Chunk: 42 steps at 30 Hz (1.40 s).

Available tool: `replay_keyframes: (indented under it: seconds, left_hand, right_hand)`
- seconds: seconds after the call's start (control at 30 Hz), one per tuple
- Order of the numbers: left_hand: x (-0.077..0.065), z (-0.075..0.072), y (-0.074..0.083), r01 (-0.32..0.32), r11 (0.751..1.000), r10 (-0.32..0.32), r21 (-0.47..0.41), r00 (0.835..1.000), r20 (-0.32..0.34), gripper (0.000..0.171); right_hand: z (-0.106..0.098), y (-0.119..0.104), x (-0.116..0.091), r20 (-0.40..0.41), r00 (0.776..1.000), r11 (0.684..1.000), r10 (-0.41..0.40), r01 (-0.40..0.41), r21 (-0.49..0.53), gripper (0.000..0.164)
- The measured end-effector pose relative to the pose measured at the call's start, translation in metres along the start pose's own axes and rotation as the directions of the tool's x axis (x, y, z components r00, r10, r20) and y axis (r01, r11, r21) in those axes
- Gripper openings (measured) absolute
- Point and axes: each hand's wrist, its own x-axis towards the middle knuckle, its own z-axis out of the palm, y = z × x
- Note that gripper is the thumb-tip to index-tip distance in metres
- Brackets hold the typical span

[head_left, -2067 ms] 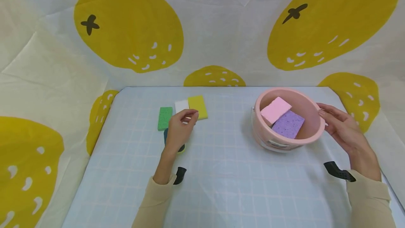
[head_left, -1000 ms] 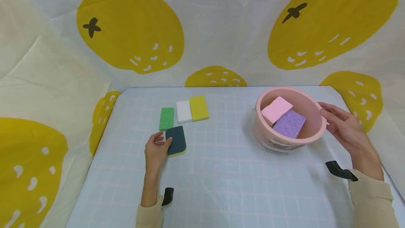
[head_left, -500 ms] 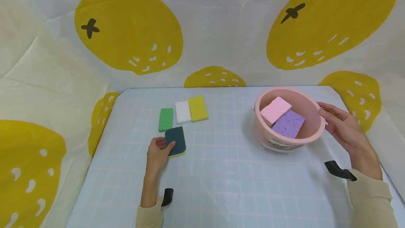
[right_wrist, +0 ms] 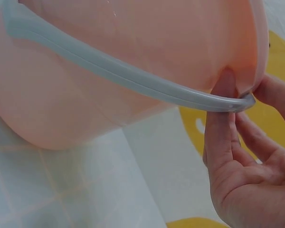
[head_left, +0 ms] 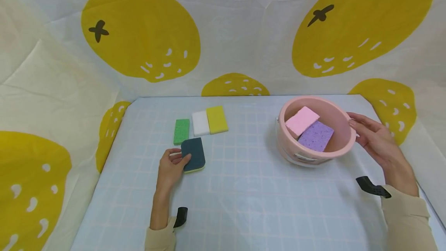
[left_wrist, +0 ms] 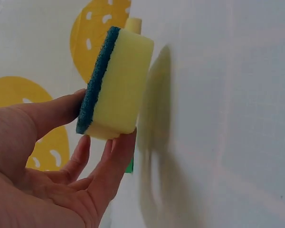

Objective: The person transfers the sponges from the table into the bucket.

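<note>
My left hand [head_left: 170,167] pinches a scrub sponge [head_left: 195,154] between thumb and fingers, its dark blue-green scouring side facing up. In the left wrist view the sponge's thick yellow foam [left_wrist: 123,80] shows, held just off the table with a shadow beside it. At the right, my right hand [head_left: 378,142] grips the rim of a pink bucket [head_left: 343,142], thumb and fingers on either side of the wall near the grey handle [right_wrist: 133,83]. Inside the bucket lie a pink sponge [head_left: 302,122] and a purple sponge [head_left: 316,136]; anything beneath them is hidden.
Beyond the scrub sponge lie a green sponge [head_left: 181,131], a white sponge [head_left: 201,123] and a yellow sponge [head_left: 217,119], the last two side by side. The table [head_left: 244,196] has a pale checked cover. A fruit-print cloth [head_left: 240,30] hangs behind and along the sides.
My left hand came back from near the yellow and white sponges to the scrub sponge, took hold of its left edge and raised it slightly. The right hand stays at the bucket's rim.
</note>
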Motion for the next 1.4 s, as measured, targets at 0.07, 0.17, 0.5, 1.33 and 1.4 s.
replay_keyframes:
  seconds: [0.07, 0.17, 0.5, 1.33, 1.4]
  left_hand:
    - [0.000, 0.000, 0.002, -0.002, 1.000, 0.002, -0.022, 1.000, -0.001, 0.054]
    - [0.002, 0.001, 0.005, -0.013, 0.999, 0.013, -0.053, 1.000, 0.003, 0.056]
    - [0.003, 0.006, 0.026, -0.053, 0.989, 0.057, -0.136, 0.998, 0.030, 0.059]
    - [0.009, 0.040, 0.097, -0.220, 0.961, 0.234, -0.167, 0.970, 0.070, 0.052]
    - [0.008, 0.044, 0.103, -0.234, 0.959, 0.248, -0.158, 0.966, 0.074, 0.052]
  right_hand:
    - [-0.001, 0.000, 0.000, -0.002, 1.000, 1.000, 0.000, 0.000, -0.004, 0.037]
    - [-0.001, 0.000, 0.000, -0.001, 1.000, 1.000, -0.001, 0.001, -0.009, 0.038]
    - [-0.001, 0.002, 0.000, 0.000, 1.000, 0.999, -0.023, 0.023, -0.037, 0.039]
    - [0.001, -0.001, 0.000, 0.003, 1.000, 1.000, -0.013, 0.013, -0.018, 0.037]
    - [0.001, -0.001, 0.000, 0.005, 1.000, 1.000, -0.013, 0.013, -0.013, 0.036]
